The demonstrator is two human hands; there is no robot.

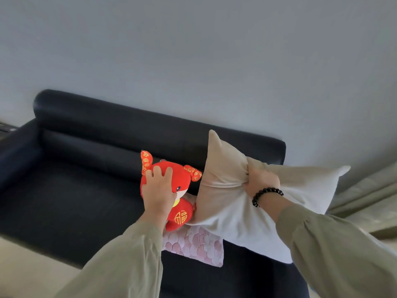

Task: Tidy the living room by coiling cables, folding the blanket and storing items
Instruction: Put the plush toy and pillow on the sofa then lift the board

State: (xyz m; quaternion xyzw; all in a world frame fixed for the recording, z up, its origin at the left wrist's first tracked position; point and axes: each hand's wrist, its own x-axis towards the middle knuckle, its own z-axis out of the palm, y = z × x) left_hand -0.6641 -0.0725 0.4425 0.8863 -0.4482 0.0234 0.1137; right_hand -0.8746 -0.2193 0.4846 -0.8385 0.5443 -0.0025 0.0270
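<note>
Nearest me, a folded pink blanket (193, 246) lies on the front of the black sofa (75, 201) seat, partly under the other things. My left hand (159, 190) is spread over the head of a red plush toy (180, 218) and grips it, the toy standing on the blanket. My right hand (262, 181), beaded bracelet (266, 193) at the wrist, clutches a bunched fistful of a beige pillow (225, 186), lifted beside the toy. Behind rises the sofa back, then a pale wall (193, 50).

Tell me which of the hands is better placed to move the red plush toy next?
Left: the left hand holds the red plush toy by its head, while the right hand grips the beige pillow.
</note>
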